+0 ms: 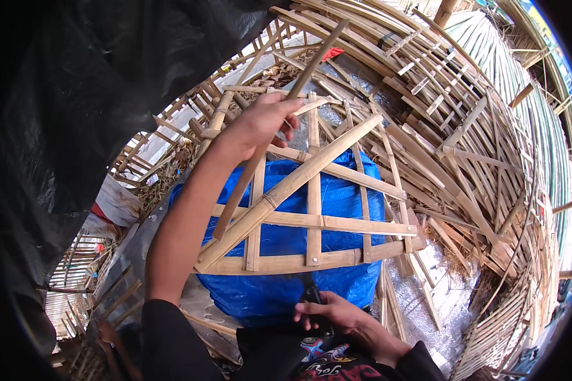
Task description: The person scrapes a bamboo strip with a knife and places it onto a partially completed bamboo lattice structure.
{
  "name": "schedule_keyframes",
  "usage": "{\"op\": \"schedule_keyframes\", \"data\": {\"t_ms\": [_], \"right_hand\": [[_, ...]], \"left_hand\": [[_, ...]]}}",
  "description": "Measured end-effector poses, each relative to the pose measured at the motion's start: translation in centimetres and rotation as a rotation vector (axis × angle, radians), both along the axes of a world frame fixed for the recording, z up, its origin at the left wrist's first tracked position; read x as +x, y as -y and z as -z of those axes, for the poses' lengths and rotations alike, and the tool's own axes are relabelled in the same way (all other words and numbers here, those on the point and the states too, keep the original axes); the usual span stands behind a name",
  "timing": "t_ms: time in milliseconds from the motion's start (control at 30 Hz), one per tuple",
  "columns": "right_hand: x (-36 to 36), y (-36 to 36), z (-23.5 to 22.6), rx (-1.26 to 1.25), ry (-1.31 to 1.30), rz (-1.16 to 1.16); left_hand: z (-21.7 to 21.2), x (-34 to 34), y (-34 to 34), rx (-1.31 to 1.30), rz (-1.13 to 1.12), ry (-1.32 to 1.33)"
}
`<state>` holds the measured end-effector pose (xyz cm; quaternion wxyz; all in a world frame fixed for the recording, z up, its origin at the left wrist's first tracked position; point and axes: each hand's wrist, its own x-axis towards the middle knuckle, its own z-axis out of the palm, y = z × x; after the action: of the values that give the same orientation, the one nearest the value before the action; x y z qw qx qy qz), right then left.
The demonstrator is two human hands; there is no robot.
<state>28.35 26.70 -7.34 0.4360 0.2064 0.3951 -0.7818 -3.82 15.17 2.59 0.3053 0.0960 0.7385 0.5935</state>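
- I see the bare left forearm point(187, 222) stretched far, the left hand point(265, 122) curled in a grip.
- The right hand point(332, 312) sits near, closed, pointing left.

A: Specify illumination.

B: Diffuse daylight. A bright zone is the pale striped panel point(489, 54), beyond and right of the left hand point(265, 124). Left of that grip, the black sheet point(89, 95) remains dim, with faint sheen.

A: Glare?

B: Present on the silver foil point(435, 298), right of the right hand point(330, 311). The black object point(312, 293) in that grip yields little detail.

A: Distortion?

B: Straight edges bend increasingly outward from both grips; the outermost rim is black.
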Motion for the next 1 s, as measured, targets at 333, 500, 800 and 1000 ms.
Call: {"op": "schedule_keyframes", "data": {"t_ms": [333, 500, 800, 1000], "right_hand": [[1.9, -11.6, -7.6, 0.557, -0.076, -0.274], [-0.6, -9.9, -8.3, 0.522, -0.204, 0.075], [-7.7, -6.4, -5.5, 0.801, -0.402, 0.425], [-6.2, -7.1, -2.6, 0.814, -0.452, 0.717]], "left_hand": [[2.9, -3.6, 9.3, 0.234, -0.286, 0.206], [4.8, -2.1, 5.9, 0.464, -0.184, 0.341], [6.1, 0.7, 1.2, 0.337, -0.091, 0.288], [5.1, -0.6, 4.2, -0.178, 0.266, -0.050]]}}
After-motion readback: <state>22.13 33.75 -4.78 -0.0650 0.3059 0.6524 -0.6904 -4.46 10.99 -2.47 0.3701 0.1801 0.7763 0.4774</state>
